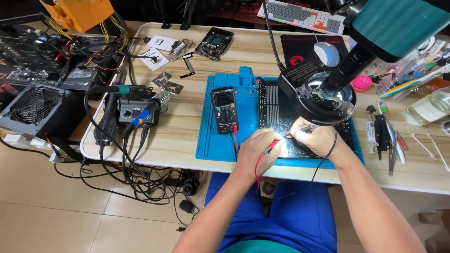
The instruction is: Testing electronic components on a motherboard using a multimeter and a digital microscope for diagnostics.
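Lap: blue trousers (300, 220) fill the bottom of my view, my two forearms running up from them toward 12 o'clock.
Left hand: my left hand (253, 152) is curled shut around the red probe (271, 147), its tip aimed toward 2 o'clock at the board.
Right hand: my right hand (315, 138) pinches the black probe (300, 130) like a pen, tip pointing toward 9 o'clock, just beside the red one.
Circuit board: a dark, near-black circuit board (272, 105), long and rectangular, with rows of pale solder points; it lies on the blue mat (211, 136) and both probe tips meet over its near edge.
Multimeter: a black multimeter (224, 108) with a round dial sits on the mat at 9 o'clock of the board; red and black leads trail from it to my hands.
Microscope: a teal-bodied microscope (356, 61) with a ring light hangs over the board's right half, hiding part of it.
Table left: a soldering station (133, 112) stands well apart at 9 o'clock.
Table right: tweezers and swabs (398, 143) lie at 3 o'clock.
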